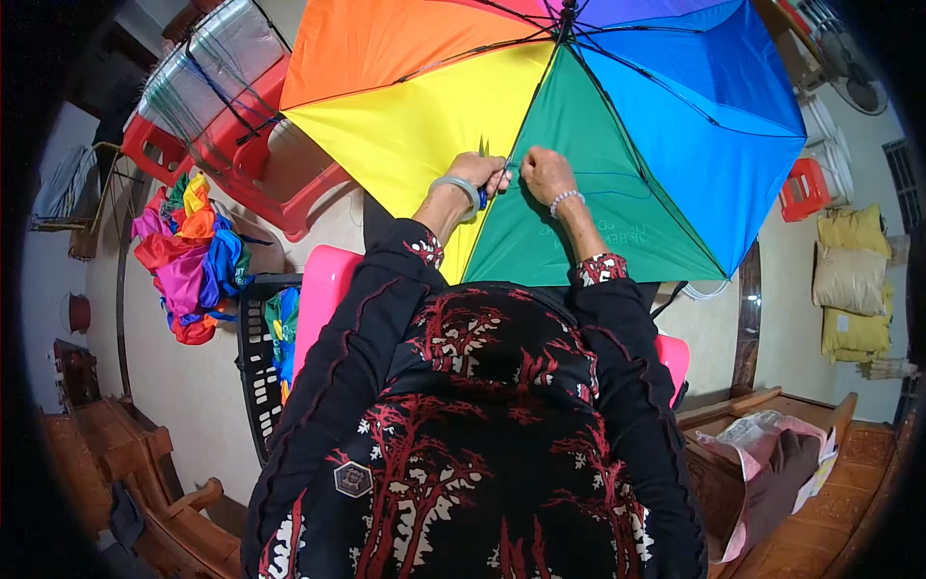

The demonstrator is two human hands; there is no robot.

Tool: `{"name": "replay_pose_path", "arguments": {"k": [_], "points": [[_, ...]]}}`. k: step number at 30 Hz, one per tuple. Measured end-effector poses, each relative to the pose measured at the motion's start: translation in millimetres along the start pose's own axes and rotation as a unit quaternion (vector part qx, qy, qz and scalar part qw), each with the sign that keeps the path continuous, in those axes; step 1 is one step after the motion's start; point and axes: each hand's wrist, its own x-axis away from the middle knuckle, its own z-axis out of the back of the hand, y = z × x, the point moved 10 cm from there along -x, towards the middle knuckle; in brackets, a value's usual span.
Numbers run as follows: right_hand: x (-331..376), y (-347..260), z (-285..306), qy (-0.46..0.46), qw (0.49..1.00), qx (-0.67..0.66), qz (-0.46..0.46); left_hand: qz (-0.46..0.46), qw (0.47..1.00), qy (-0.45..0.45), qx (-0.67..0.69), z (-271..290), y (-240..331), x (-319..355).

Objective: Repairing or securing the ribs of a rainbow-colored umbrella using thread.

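Note:
An open umbrella with rainbow-coloured panels lies before me, its inside and dark ribs facing me. My left hand is closed at the rib between the yellow and green panels. In it are small scissors, their blades pointing away from me and a bit of blue handle showing below the palm. Just to the right, my right hand is closed over the green panel, close to the same rib. A fine dark thread seems to run from its fingers across the green cloth; the fingertips are partly hidden.
Left, a red stool stands by a white box hung with strands. Colourful folded cloth is heaped near a black basket. Pink chair arms flank me. Yellow sacks and a wooden bench are at right.

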Motion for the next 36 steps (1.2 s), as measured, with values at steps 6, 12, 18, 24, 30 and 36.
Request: {"name": "replay_pose_path", "arguments": {"k": [6,12,18,24,30,36], "points": [[13.7,-27.4,9.9,-0.042,0.998,-0.040,0.033,0.020,0.999,0.030,-0.006,3.8,3.7,6.3],[19.9,-46.9,28.0,-0.007,0.983,-0.124,0.131,0.001,0.999,0.016,-0.035,1.0,10.1,7.2],[23.4,-13.3,-10.8,-0.146,0.882,-0.430,-0.124,0.006,0.999,0.030,-0.012,3.5,8.0,7.0],[33.3,-1.7,-22.6,-0.137,0.825,-0.487,-0.253,0.018,0.999,0.041,-0.010,5.8,5.5,5.4],[30.6,0.2,-26.9,-0.111,0.826,-0.478,-0.278,0.001,0.999,0.035,-0.033,7.1,5.9,2.4],[24.1,6.1,-33.7,-0.114,0.832,-0.469,-0.275,0.002,0.997,0.049,-0.065,6.0,8.2,5.0]]}}
